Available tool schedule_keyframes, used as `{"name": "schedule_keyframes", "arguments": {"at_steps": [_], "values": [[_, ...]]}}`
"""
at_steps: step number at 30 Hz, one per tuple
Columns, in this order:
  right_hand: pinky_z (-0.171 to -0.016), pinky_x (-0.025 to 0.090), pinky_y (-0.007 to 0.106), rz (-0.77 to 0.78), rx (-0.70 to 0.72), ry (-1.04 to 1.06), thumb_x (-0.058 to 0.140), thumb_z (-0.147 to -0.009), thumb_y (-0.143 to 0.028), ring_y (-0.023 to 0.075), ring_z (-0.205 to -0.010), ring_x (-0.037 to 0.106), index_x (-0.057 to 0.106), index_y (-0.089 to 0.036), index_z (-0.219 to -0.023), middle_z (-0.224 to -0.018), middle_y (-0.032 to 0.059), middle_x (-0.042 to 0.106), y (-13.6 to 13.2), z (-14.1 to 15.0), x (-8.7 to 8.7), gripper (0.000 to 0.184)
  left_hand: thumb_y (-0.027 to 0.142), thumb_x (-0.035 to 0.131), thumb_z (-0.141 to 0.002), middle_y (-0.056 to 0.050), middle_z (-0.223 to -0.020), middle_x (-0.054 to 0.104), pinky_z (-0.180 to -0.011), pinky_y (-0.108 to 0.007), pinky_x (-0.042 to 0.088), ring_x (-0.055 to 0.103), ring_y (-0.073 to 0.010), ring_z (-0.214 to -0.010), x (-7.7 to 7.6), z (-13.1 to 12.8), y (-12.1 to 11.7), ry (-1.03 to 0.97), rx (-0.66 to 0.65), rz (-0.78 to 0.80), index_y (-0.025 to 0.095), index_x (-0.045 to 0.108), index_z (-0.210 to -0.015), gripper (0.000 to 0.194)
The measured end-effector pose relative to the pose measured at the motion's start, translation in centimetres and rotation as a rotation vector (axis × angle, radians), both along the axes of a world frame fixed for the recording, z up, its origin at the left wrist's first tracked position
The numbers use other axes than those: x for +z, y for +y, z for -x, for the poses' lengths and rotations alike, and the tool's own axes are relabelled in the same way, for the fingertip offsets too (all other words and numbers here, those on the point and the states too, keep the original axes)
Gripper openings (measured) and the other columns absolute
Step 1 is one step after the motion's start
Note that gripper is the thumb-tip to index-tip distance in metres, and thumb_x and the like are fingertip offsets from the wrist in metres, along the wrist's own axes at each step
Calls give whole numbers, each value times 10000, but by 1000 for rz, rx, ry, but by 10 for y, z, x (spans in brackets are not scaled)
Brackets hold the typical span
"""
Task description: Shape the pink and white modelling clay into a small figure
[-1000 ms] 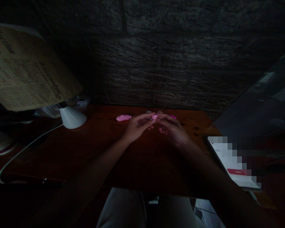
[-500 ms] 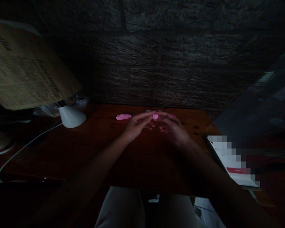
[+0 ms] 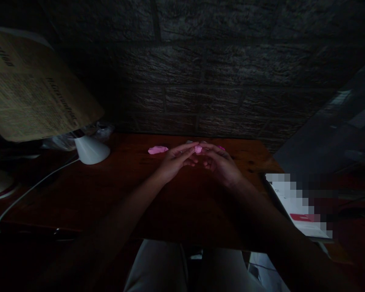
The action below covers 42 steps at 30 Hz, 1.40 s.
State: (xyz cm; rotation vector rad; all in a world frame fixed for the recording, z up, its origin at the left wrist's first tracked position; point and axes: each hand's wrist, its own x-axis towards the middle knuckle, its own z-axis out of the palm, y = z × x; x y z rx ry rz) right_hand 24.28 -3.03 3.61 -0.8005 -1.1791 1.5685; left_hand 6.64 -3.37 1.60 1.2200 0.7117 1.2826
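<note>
A small lump of pink modelling clay (image 3: 198, 149) is pinched between the fingertips of both hands, above the wooden table. My left hand (image 3: 179, 159) grips it from the left with thumb and forefinger. From the right, my right hand (image 3: 220, 162) holds the same lump, its other fingers curled below. Left of my left hand lies a longer, flattened pink clay piece (image 3: 158, 150). A brighter magenta bit (image 3: 221, 148) shows partly behind my right hand. Something pale (image 3: 189, 142) behind my fingers is mostly hidden.
A lamp with a white base (image 3: 92, 150) and a newsprint-patterned shade (image 3: 42, 89) stands at the left, its white cord (image 3: 33, 188) running forward. A white box with a red patch (image 3: 301, 217) sits at the right. The dark brick wall (image 3: 182, 69) closes off the table's (image 3: 124, 174) back.
The hands stay nearly in place, both still pinching the pink lump. Its visible outline has altered slightly, and the view has shifted a little.
</note>
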Motion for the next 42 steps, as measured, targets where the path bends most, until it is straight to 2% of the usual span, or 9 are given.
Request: {"name": "schedule_keyframes", "arguments": {"at_steps": [5,10,15,20,26,31,42], "values": [[-556,426,213,1,-7,2,865,-689,-361,86,-665,557,823,-320,-885,-968,-15,716,-1,0,1,205,395,851,-795,-47,-1031,769,-694,-264,562,693,-114,-754,1,0,-1,-15,-9,9,281,806,-1145,371],[-545,426,216,11,-28,14,876,-664,-367,80,-625,541,822,-317,-881,-901,-26,710,-1,0,1,229,348,864,-780,-59,-1124,771,-736,-289,577,703,-116,-771,0,0,-1,23,-5,40,292,786,-1203,433],[-553,432,231,0,-7,10,869,-690,-376,85,-631,555,813,-325,-903,-938,-16,712,0,0,0,226,335,888,-750,-44,-1045,786,-704,-264,567,690,-103,-727,0,0,0,2,-1,35,302,801,-1164,424],[-542,420,231,-2,-6,21,865,-692,-365,89,-634,550,816,-333,-904,-942,-14,709,-1,0,-1,220,347,893,-732,-59,-1132,781,-705,-272,573,684,-110,-734,1,-2,-1,18,49,24,289,806,-1151,432],[-548,447,223,-11,-1,17,901,-655,-392,80,-641,552,831,-356,-920,-987,-21,691,-3,0,-1,277,344,867,-759,-55,-1184,776,-686,-258,567,699,-127,-808,1,-3,-1,48,105,-53,294,815,-1103,351],[-548,445,216,-19,-1,3,907,-663,-377,82,-653,552,835,-357,-929,-963,-19,681,-4,1,-1,276,347,871,-741,-67,-1159,788,-678,-269,572,701,-144,-803,1,-3,-1,82,144,-86,266,818,-1087,359],[-553,430,228,-9,19,17,911,-668,-344,76,-640,533,826,-342,-939,-962,-20,684,0,0,-5,284,342,840,-782,-68,-1102,787,-684,-285,564,691,-142,-782,-2,-1,1,125,137,-153,245,810,-1102,336]]}}
